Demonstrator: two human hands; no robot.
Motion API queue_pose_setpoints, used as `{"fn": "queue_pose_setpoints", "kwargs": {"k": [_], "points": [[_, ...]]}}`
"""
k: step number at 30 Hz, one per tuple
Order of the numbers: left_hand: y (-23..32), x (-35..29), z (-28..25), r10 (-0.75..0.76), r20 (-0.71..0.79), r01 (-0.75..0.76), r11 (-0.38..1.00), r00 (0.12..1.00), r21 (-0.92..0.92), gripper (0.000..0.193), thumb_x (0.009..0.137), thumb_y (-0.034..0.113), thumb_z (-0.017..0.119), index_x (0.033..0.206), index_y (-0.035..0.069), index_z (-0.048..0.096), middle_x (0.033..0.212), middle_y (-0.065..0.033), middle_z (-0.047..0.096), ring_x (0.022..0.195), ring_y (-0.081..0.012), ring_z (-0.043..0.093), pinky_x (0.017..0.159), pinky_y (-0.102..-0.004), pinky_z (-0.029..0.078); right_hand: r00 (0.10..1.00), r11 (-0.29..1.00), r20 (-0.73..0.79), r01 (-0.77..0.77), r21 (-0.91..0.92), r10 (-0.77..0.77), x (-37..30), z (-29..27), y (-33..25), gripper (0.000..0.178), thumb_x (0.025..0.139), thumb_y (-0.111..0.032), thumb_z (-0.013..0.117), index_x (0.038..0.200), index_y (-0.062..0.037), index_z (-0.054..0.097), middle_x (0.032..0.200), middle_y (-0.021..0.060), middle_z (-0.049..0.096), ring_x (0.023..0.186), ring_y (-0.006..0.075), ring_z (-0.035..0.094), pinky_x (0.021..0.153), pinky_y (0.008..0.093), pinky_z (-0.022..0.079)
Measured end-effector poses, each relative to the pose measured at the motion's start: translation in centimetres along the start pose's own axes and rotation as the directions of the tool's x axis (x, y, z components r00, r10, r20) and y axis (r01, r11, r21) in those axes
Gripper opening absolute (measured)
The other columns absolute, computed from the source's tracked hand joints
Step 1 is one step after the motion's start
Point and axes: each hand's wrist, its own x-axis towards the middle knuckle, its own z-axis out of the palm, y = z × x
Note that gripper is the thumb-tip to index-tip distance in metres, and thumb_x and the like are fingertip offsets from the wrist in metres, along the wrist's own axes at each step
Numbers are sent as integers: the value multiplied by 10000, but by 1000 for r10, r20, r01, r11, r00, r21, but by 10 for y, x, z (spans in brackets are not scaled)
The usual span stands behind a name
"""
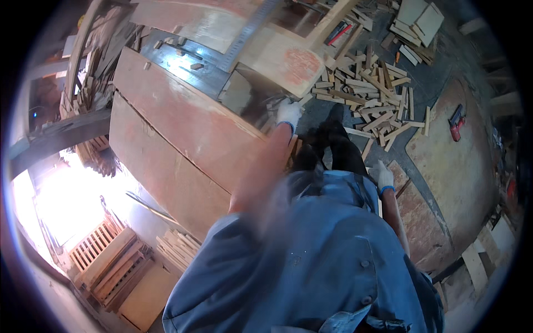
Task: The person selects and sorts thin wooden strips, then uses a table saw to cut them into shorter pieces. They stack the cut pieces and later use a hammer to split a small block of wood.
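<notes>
My left hand [289,114], in a white glove with a blue cuff, reaches forward beside the edge of the wooden worktop [205,139]. Just past its fingertips lies the rounded corner of a pale board [294,65] with a reddish scribbled patch. The fingers are small and blurred, so whether they grip anything is unclear. My right hand [382,176], also gloved in white with a blue cuff, hangs low at my right side, near a brown panel [419,222]. Its fingers are too indistinct to read.
A heap of short wood offcuts [383,100] covers the floor ahead. A red-and-black tool [456,125] lies on a large panel to the right. Small blocks sit on a shiny metal plate [211,69] set in the worktop. Slatted wood [97,244] leans at lower left.
</notes>
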Motion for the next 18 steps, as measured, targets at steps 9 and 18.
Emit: {"fn": "queue_pose_setpoints", "kwargs": {"k": [9,18], "points": [[41,-2,23,-175,144,159,980,974,116,406,955,146,630,1319,-29,593,992,-171,708,851,-299,691,777,-421,552,983,995,-175,-47,84,61,-13,8,63,553,1073,-456,574,1280,36,716,1160,139,775,1034,265,729,930,375,557],[118,42,-18,-267,239,84,811,934,579,410,952,249,588,1286,18,647,1181,-297,680,1106,-510,660,965,-553,520,865,672,-114,-290,682,489,-125,40,132,511,994,-512,666,1155,-29,713,924,130,758,740,216,693,646,356,532]]}}
